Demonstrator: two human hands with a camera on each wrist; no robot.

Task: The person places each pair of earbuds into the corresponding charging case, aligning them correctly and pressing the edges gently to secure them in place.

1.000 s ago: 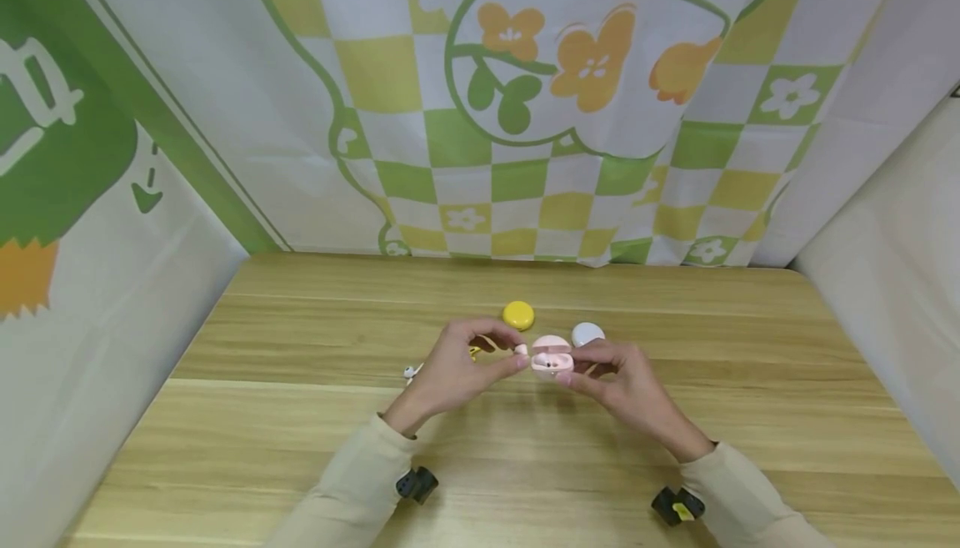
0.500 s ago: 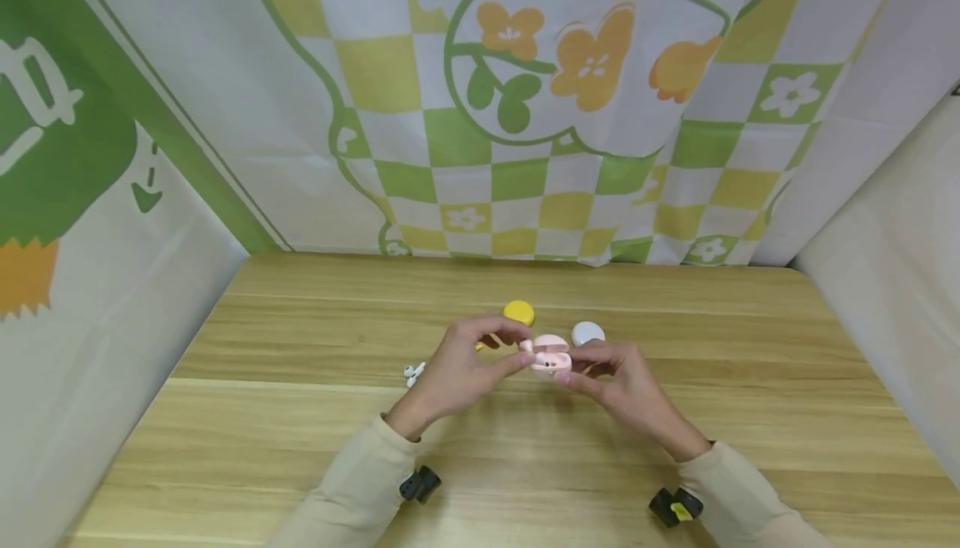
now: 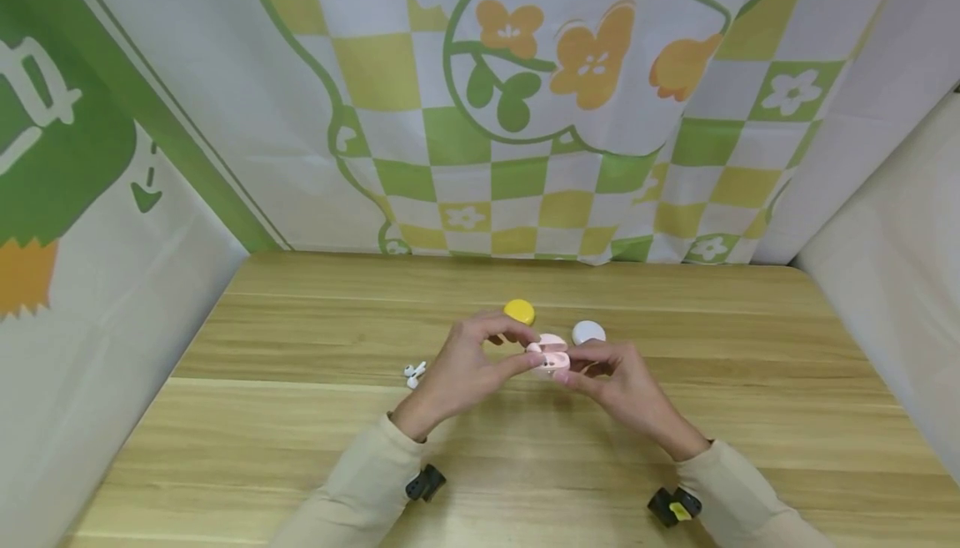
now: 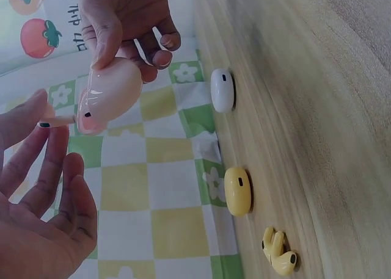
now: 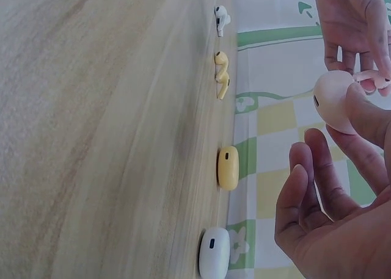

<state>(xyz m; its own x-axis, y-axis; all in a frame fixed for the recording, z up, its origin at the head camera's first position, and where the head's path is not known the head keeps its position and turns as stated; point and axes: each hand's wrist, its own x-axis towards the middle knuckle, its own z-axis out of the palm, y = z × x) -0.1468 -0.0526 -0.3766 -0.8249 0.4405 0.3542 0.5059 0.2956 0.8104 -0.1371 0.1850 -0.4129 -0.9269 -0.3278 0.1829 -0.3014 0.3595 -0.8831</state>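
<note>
In the head view my left hand (image 3: 468,369) pinches a pale pink earbud (image 4: 59,121) between thumb and fingertip. My right hand (image 3: 626,381) grips a pink earbud case (image 3: 555,360) above the table, its lid raised. The earbud's stem meets the case's open edge in the left wrist view; how deep it sits is hidden by the fingers. In the right wrist view, the right thumb and index finger hold the case (image 5: 335,99) while the other fingers are loosely bent.
On the wooden table (image 3: 300,439), a yellow case (image 3: 519,312) and a white case (image 3: 588,332) lie shut behind the hands. White earbuds (image 3: 415,374) rest left of the left hand. Yellow earbuds (image 4: 280,254) lie near the yellow case. Patterned cloth (image 3: 532,189) hangs behind.
The left hand has moved right, bringing the pinched pink earbud from beside the case to its opening. White earbuds on the left are more exposed. The right hand stays nearly still.
</note>
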